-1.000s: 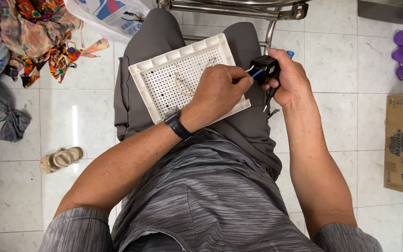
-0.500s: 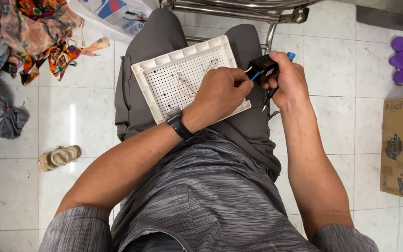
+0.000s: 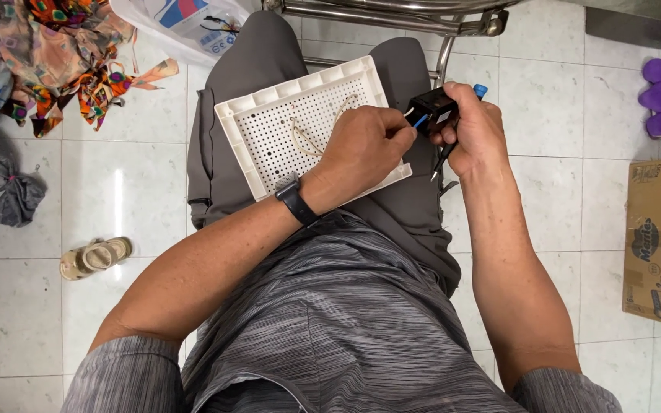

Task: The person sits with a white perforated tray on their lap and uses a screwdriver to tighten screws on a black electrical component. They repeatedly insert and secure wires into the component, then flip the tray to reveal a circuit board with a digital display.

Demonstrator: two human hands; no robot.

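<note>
On the lap, at 12 o'clock: white tray, perforated, tilted across both thighs, loose wire loop on it. At 1 o'clock, off the tray's right corner: black part, clamped in the closed right hand together with a thin tool. Left hand pinched shut on a blue wire at the part. Risks: wire slipping from the pinch; tray sliding off the thighs.

One head-worn camera looks steeply down, close over the lap and tiled floor.
</note>
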